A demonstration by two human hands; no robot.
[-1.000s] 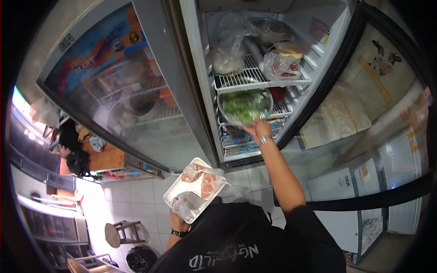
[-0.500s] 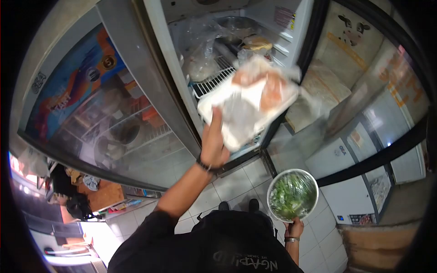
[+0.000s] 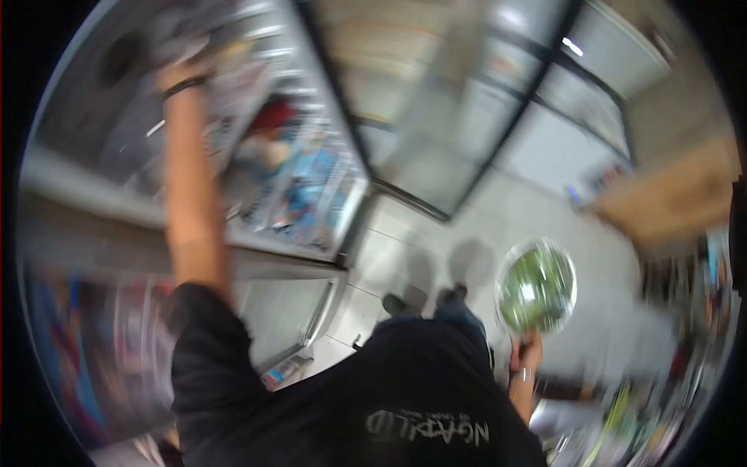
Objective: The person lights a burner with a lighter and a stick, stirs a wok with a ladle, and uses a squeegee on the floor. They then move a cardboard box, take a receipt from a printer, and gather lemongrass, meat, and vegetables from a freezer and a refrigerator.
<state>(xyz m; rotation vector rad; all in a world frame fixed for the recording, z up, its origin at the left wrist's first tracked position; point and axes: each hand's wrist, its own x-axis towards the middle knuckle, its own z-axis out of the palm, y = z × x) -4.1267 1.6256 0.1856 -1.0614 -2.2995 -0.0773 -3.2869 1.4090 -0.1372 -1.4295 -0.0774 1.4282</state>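
Note:
My left hand (image 3: 184,71) is deep inside the open fridge (image 3: 342,226), up among its upper contents. Motion smears its fingers, and I cannot make out whether it holds anything. The white tray with orange food is not distinguishable in the blur. Low on the right, my right hand (image 3: 529,352) grips the near rim of a round bowl (image 3: 574,284). Green leafy vegetables (image 3: 535,286) fill the bowl under shiny clear plastic wrap. The bowl is held out over the floor, away from the fridge.
The fridge's glass door (image 3: 436,101) stands open to the right of the shelves. Blue and red packages (image 3: 307,187) sit low inside the fridge. A white chest freezer (image 3: 556,148) and a brown cardboard-like panel (image 3: 669,191) are farther right. Pale tiles (image 3: 381,249) cover the floor.
My left hand has gone from in front of the fridge into it, and the tray no longer shows clearly. The view has swung right. My right hand still holds the bowl.

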